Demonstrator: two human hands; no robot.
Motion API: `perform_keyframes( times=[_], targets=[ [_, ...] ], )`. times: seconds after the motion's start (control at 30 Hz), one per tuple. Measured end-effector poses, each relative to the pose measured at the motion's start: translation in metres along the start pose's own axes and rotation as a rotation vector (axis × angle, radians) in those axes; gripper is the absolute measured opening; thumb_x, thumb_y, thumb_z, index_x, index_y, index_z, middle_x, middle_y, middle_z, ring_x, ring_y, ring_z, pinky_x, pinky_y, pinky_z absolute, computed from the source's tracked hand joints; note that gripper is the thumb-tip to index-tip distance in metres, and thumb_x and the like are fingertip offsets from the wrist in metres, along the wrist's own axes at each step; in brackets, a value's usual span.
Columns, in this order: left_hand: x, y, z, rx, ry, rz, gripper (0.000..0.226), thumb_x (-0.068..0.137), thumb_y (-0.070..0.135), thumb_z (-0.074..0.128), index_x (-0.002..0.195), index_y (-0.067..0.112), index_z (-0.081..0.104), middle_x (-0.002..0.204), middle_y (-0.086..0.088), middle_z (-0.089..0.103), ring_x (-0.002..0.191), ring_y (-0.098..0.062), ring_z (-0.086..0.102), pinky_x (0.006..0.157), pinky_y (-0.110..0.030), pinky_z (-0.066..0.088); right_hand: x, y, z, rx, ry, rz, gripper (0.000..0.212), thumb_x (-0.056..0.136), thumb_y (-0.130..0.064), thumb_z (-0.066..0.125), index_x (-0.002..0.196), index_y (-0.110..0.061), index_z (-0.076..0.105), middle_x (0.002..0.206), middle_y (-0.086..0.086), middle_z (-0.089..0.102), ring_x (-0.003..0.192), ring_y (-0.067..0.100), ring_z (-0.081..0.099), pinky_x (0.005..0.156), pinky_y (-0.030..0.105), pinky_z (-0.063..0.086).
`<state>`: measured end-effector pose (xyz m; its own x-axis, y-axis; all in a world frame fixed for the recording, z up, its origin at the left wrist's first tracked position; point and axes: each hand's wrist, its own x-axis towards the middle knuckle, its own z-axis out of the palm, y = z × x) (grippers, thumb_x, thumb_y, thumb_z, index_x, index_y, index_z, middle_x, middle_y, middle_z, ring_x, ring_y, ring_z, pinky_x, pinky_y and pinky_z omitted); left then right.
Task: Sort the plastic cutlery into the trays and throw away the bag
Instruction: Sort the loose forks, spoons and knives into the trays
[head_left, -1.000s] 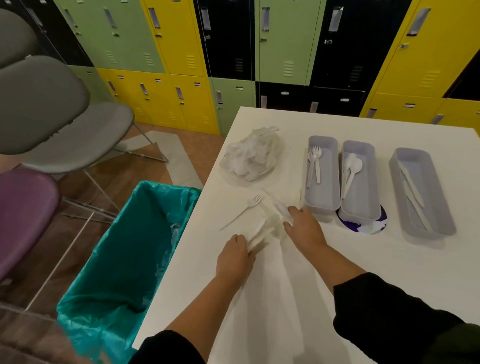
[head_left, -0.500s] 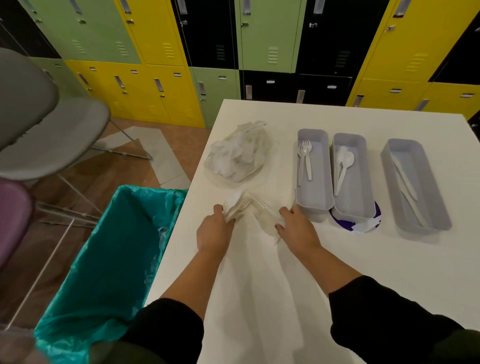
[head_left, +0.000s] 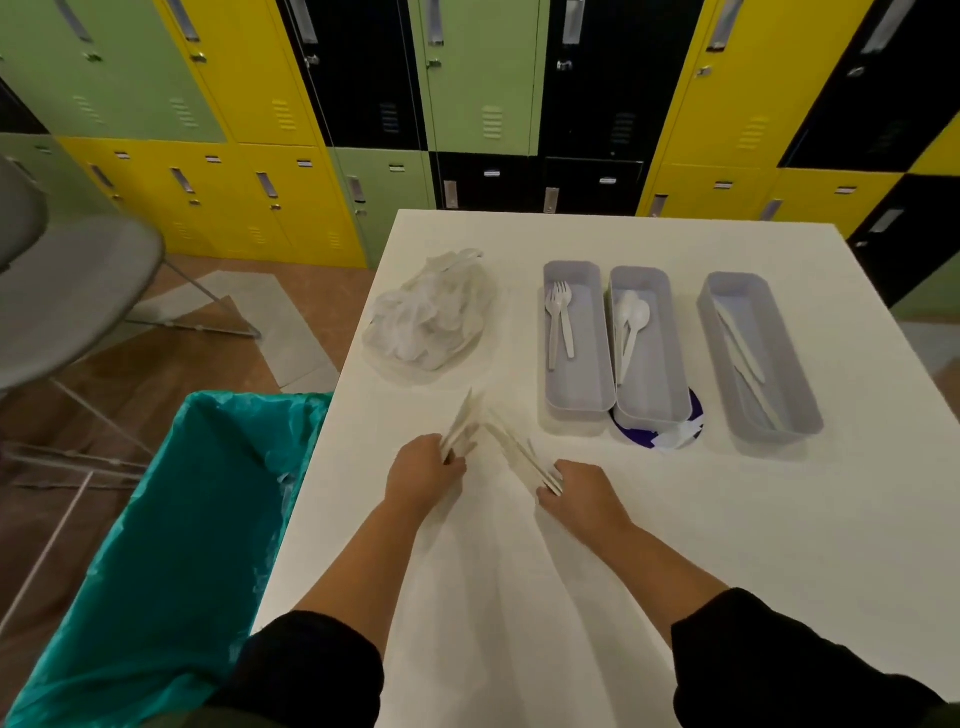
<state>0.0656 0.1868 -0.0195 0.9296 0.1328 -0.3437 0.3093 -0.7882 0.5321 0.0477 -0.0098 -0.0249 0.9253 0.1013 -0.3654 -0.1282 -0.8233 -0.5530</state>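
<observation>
On the white table (head_left: 779, 545), my left hand (head_left: 423, 475) grips a bunch of white plastic cutlery (head_left: 462, 426) by the handles. My right hand (head_left: 582, 493) grips another bunch of white cutlery (head_left: 519, 454); which kinds they are is too blurred to tell. A clear plastic bag (head_left: 428, 317) with more white cutlery lies beyond my hands. Three grey trays stand to the right: the fork tray (head_left: 574, 395) holds two forks, the spoon tray (head_left: 652, 400) holds spoons, the knife tray (head_left: 763, 410) holds knives.
A bin lined with a teal bag (head_left: 171, 545) stands against the table's left edge. A purple and white object (head_left: 670, 431) lies under the spoon tray. Grey chairs (head_left: 67, 291) stand at the left. Coloured lockers (head_left: 467, 104) line the wall behind.
Both hands gathered the loose cutlery from the table and now hold it in two separate bunches. My view shifted left and down, so the table sits more central.
</observation>
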Motion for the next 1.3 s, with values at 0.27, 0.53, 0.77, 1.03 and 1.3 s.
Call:
perform_keyframes(
  times=[0.27, 0.53, 0.77, 1.03, 1.3],
  targets=[
    [-0.019, 0.070, 0.010, -0.586, 0.084, 0.107, 0.012, 0.088, 0.009, 0.052, 0.077, 0.013, 0.049, 0.067, 0.003, 0.055, 0.059, -0.010, 0.049, 0.061, -0.026, 0.039, -0.031, 0.023, -0.030, 0.495, 0.188, 0.089, 0.016, 0.083, -0.024, 0.069, 0.079, -0.012, 0.060, 0.066, -0.005, 0.057, 0.064, 0.014, 0.054, 0.055, 0.018, 0.039],
    [-0.024, 0.145, 0.043, -0.611, -0.048, 0.167, 0.034, 0.092, 0.018, 0.051, 0.059, 0.014, 0.058, 0.064, 0.004, 0.060, 0.063, -0.011, 0.054, 0.065, -0.021, 0.042, -0.024, 0.061, -0.085, 0.816, 0.261, 0.200, 0.017, 0.087, -0.020, 0.064, 0.100, -0.010, 0.064, 0.069, -0.002, 0.057, 0.060, 0.014, 0.051, 0.053, 0.024, 0.042],
    [-0.009, 0.198, 0.072, -0.701, -0.163, 0.132, 0.024, 0.090, 0.012, 0.058, 0.067, 0.016, 0.063, 0.061, 0.004, 0.071, 0.056, -0.008, 0.060, 0.051, -0.017, 0.042, -0.014, 0.107, -0.139, 0.874, 0.342, 0.207, 0.007, 0.081, -0.012, 0.071, 0.081, -0.009, 0.064, 0.064, 0.000, 0.056, 0.056, 0.013, 0.047, 0.053, 0.023, 0.038],
    [0.013, 0.258, 0.107, -0.752, -0.229, 0.096, 0.021, 0.092, 0.011, 0.056, 0.072, 0.011, 0.062, 0.049, 0.009, 0.067, 0.056, -0.004, 0.064, 0.056, -0.017, 0.052, 0.022, 0.154, -0.193, 0.812, 0.499, 0.285, 0.011, 0.079, -0.014, 0.073, 0.079, -0.008, 0.065, 0.068, 0.005, 0.060, 0.063, 0.022, 0.055, 0.057, 0.027, 0.045],
    [0.036, 0.290, 0.125, -0.672, -0.170, 0.071, 0.018, 0.094, 0.021, 0.054, 0.084, 0.009, 0.063, 0.064, 0.004, 0.070, 0.045, -0.012, 0.041, 0.045, -0.020, 0.041, 0.043, 0.168, -0.210, 0.754, 0.475, 0.280, 0.019, 0.088, -0.030, 0.061, 0.089, -0.011, 0.060, 0.069, 0.000, 0.058, 0.059, 0.017, 0.052, 0.059, 0.028, 0.044]
  ],
)
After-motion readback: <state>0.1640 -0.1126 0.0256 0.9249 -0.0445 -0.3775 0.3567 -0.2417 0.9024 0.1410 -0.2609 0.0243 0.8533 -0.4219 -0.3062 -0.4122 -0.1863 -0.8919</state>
